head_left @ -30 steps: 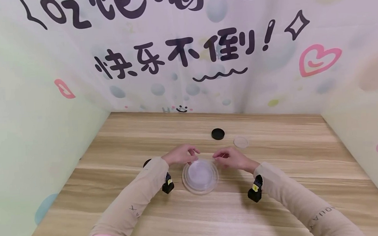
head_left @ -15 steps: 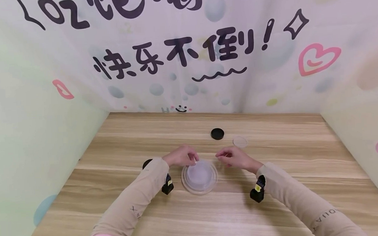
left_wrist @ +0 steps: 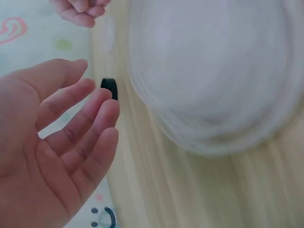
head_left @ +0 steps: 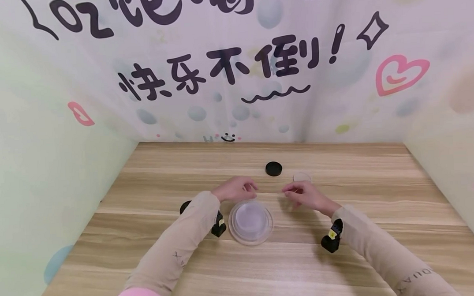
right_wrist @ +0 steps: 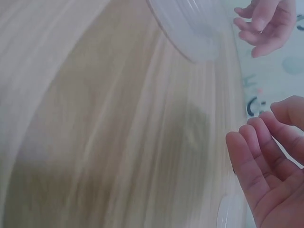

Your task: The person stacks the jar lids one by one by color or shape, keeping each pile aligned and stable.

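Observation:
A clear round plastic dish (head_left: 251, 220) with a wide rim sits on the table in front of me, seemingly stacked on another clear round piece. Just past its far edge hovers my left hand (head_left: 235, 188), fingers loosely bent and holding nothing. The left wrist view shows that palm bare beside the blurred dish (left_wrist: 209, 61). To the right, my right hand (head_left: 308, 195) hangs over the table, apart from the dish, with relaxed fingers. Nothing lies between its fingertips in the right wrist view. It partly covers a thin clear disc (head_left: 302, 177).
A shallow black round lid (head_left: 273, 168) lies farther back on the wooden table (head_left: 258, 275). Another black round thing (head_left: 184, 207) is partly hidden behind the left sleeve. A printed cloth (head_left: 227, 108) hangs at the table's back, and pale walls flank both sides.
My left hand has lifted off the dish's far edge and shifted slightly right and away from me. My right hand has drawn off to the right, over the clear disc. The dish stays put.

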{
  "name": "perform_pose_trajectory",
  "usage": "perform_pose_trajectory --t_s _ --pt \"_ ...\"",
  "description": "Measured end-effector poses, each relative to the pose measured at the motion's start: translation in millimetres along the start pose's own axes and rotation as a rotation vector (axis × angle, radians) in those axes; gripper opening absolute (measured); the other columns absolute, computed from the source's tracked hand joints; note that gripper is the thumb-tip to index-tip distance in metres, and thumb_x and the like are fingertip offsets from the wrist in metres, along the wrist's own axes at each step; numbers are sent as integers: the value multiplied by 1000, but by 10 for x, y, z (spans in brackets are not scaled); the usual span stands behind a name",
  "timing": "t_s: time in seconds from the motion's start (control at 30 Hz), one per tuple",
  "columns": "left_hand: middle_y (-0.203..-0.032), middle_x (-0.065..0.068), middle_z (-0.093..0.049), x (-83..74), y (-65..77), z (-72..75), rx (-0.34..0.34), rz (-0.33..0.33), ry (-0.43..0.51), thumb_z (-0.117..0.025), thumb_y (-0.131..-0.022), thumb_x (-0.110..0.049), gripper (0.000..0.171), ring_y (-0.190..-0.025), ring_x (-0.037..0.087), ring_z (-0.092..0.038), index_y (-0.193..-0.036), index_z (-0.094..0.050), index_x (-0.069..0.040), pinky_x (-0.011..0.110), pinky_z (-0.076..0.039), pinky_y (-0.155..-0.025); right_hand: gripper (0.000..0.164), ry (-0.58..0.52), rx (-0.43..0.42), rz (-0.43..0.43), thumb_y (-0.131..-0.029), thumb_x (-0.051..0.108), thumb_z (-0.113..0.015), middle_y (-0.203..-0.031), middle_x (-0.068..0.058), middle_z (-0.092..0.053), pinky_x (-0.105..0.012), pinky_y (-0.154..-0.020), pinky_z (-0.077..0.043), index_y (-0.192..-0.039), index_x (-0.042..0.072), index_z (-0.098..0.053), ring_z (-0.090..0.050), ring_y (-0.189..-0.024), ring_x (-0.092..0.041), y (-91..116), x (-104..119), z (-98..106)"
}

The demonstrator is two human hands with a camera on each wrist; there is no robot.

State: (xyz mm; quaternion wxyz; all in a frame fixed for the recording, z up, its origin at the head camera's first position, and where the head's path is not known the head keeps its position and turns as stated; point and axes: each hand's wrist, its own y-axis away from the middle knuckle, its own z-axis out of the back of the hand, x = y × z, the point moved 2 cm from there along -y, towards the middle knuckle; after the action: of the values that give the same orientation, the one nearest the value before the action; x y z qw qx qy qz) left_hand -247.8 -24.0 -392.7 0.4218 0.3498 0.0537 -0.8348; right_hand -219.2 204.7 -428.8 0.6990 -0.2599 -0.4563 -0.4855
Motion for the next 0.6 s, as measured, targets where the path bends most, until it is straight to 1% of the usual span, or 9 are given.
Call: perform_pose_trajectory --t_s 0.17,0.3,0.43,0.5,0.6 --pt "-99 5 -59 -165 -233 12 -53 -59 51 -57 -86 -17 26 -93 16 -53 -109 -59 -5 24 -44 -77 31 -25 -64 -8 -89 10 -51 -99 -28 -55 -41 -65 -51 -110 -12 -52 -56 -81 -38 10 -61 151" --pt "-95 4 -61 -332 -452 -22 -98 -101 92 -57 -85 -15 25 -88 13 -55 -108 -59 -4 19 -43 -74 30 -38 -134 -2 -89 8 -51 -95 -30 -55 -44 -65 -51 -109 -14 -52 -57 -77 -37 14 -83 274" --pt "-89 6 -62 -503 -642 -101 -145 -114 136 -58 -84 -12 25 -82 11 -55 -107 -61 -2 16 -42 -69 28 -21 -212 -3 -88 6 -51 -93 -30 -57 -44 -64 -51 -106 -14 -53 -59 -71 -33 12 -104 392" --pt "-89 6 -62 -568 -713 -145 -177 -99 153 -58 -83 -11 25 -80 11 -55 -106 -61 -2 15 -42 -67 28 -7 -241 -6 -88 6 -51 -94 -31 -56 -43 -63 -51 -107 -15 -52 -59 -71 -33 2 -122 443" --pt "-92 7 -63 -633 -788 -198 -221 -61 196 -58 -83 -12 26 -84 12 -56 -106 -61 -2 16 -43 -68 29 5 -269 -24 -88 7 -51 -99 -31 -55 -42 -65 -51 -108 -14 -52 -58 -78 -34 -15 -139 501"
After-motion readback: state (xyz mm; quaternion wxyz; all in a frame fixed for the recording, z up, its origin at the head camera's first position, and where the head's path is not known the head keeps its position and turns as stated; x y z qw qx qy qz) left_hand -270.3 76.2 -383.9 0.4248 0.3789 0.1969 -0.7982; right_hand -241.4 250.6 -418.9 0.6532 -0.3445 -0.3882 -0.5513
